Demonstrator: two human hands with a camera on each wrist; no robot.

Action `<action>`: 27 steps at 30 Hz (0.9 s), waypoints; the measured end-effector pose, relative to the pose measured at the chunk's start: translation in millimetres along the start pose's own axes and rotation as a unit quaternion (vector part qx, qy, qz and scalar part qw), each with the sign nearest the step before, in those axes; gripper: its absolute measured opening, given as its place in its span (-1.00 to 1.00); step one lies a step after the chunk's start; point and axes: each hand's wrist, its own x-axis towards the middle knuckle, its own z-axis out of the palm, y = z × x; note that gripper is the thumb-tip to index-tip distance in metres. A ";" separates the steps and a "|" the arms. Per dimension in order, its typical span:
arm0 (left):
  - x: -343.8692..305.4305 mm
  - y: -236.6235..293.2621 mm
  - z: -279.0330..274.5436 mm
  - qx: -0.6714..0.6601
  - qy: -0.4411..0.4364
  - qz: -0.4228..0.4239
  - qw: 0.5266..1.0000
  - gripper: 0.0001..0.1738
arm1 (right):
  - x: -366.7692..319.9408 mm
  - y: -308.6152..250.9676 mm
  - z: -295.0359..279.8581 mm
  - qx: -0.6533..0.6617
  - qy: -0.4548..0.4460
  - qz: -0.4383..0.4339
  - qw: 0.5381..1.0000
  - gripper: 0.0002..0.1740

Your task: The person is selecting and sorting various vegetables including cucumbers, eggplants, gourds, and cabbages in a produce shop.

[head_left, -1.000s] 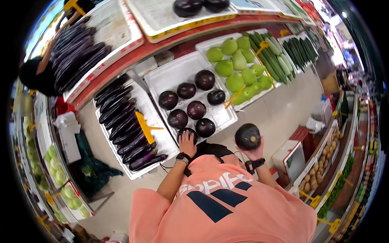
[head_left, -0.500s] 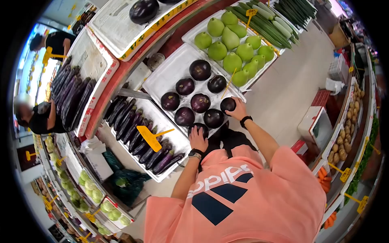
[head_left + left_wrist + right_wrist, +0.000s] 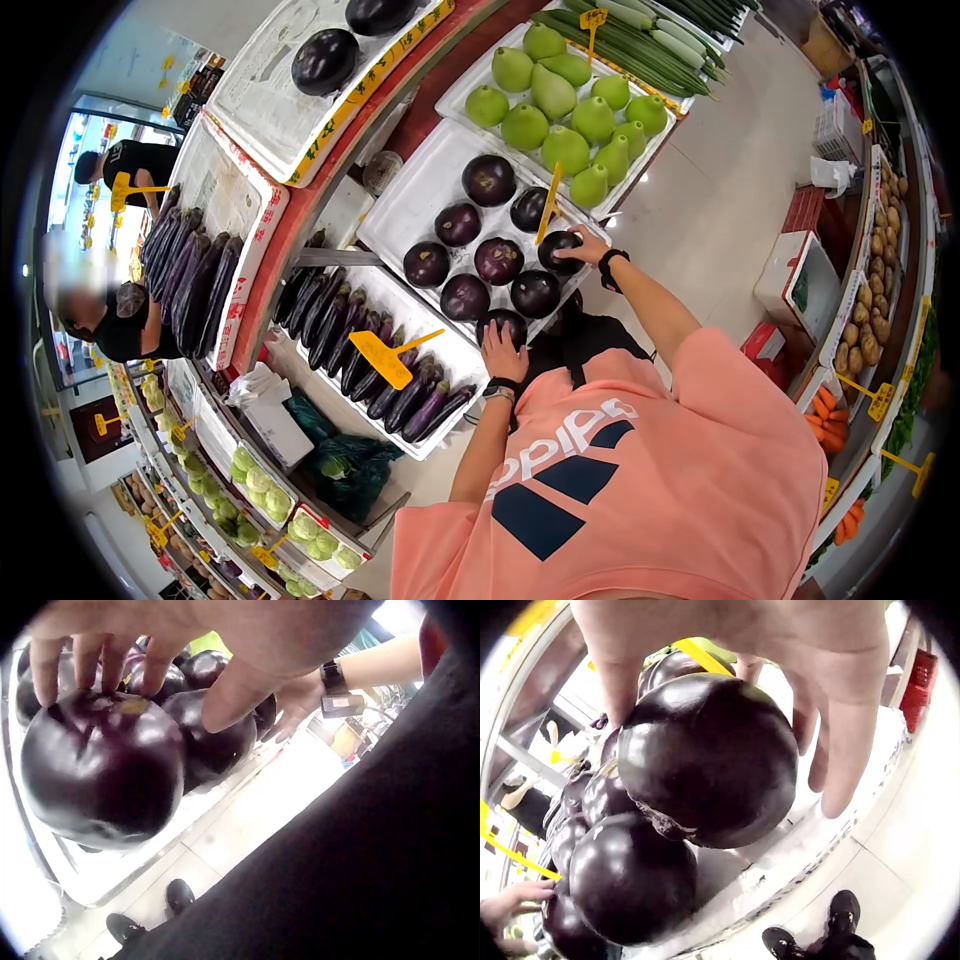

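Several round dark-purple eggplants sit in a white foam tray (image 3: 400, 215). My left hand (image 3: 503, 357) rests on the eggplant (image 3: 506, 322) at the tray's near corner. In the left wrist view its fingers (image 3: 112, 664) reach down to the top of that eggplant (image 3: 101, 776), and the thumb overlaps a neighbouring eggplant (image 3: 217, 754). At the tray's right edge my right hand (image 3: 590, 249) holds another round eggplant (image 3: 558, 255). The right wrist view shows this eggplant (image 3: 709, 761) between the thumb on one side and spread fingers (image 3: 847, 750) on the other.
Long eggplants (image 3: 345, 330) with a yellow price sign (image 3: 380, 358) fill the tray to the left. Green gourds (image 3: 555, 95) lie beyond the round eggplants. A yellow tag (image 3: 548, 205) stands by the right hand. Potatoes (image 3: 872, 290) line a shelf at right. Two people are at far left.
My right hand has brought its eggplant from right of the tray, over the floor, to the tray's right edge. The left hand stays on the near-corner eggplant. The head view has turned.
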 end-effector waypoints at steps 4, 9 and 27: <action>1.9 2.7 6.4 0.021 -0.004 -0.009 1.000 -0.18 | 24.1 -1.7 9.1 -0.011 0.023 0.041 0.999 0.22; 0.9 3.8 3.5 0.020 -0.009 -0.007 1.000 -0.17 | 29.2 -14.9 5.8 0.058 0.010 0.091 0.994 0.32; -0.4 11.6 7.0 0.030 -0.009 -0.023 0.999 -0.15 | 35.0 -19.0 -2.1 -0.018 -0.018 0.137 0.990 0.36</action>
